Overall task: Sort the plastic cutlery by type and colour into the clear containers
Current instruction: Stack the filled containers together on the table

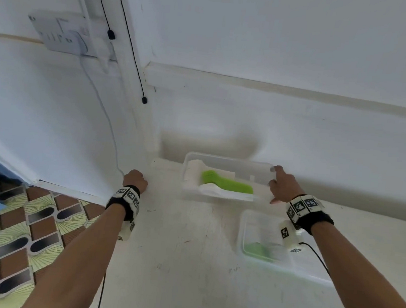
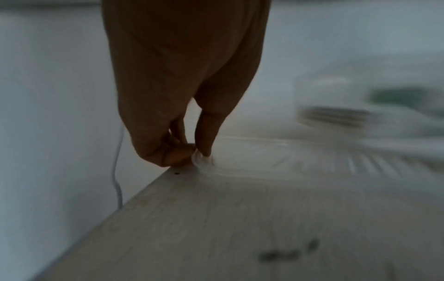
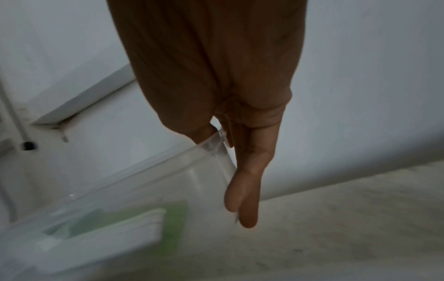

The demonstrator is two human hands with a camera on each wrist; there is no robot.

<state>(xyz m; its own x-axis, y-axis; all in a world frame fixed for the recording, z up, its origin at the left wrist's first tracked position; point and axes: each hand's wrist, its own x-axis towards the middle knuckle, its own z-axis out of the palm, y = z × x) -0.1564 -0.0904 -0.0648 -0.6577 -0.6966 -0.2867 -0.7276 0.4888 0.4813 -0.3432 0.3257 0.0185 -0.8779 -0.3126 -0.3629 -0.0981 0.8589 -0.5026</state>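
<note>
Scene: A person works at a pale table [image 1: 187, 263] set against a white wall [image 1: 279, 50], two clear containers before them

Right hand: The right hand [image 1: 283, 185] grips the right end of the far container [image 1: 228, 159], thumb inside the rim and fingers [image 3: 250, 190] down its outer wall, as the right wrist view shows

Left hand: The left hand [image 1: 136, 179] sits at the table's far left corner, fingers curled; in the left wrist view its fingertips pinch the corner of a clear lid [image 2: 252, 152] lying flat there

Cutlery: Green cutlery [image 1: 226, 183] and white cutlery [image 1: 218, 192] lie in separate bundles in the far container; type is too blurred to tell

Near container: A second clear container [image 1: 246, 233] stands nearer, under the right wrist, with green pieces [image 1: 257, 249] in its bottom

Step in hand: Probably closing up or shifting the far container, with sorting seemingly near its end

Doing it well: Keep the container level so the bundles stay apart; lift the lid by its corner, square it over the rim, then press all round

Risk: A tilt could mix green with white
</note>
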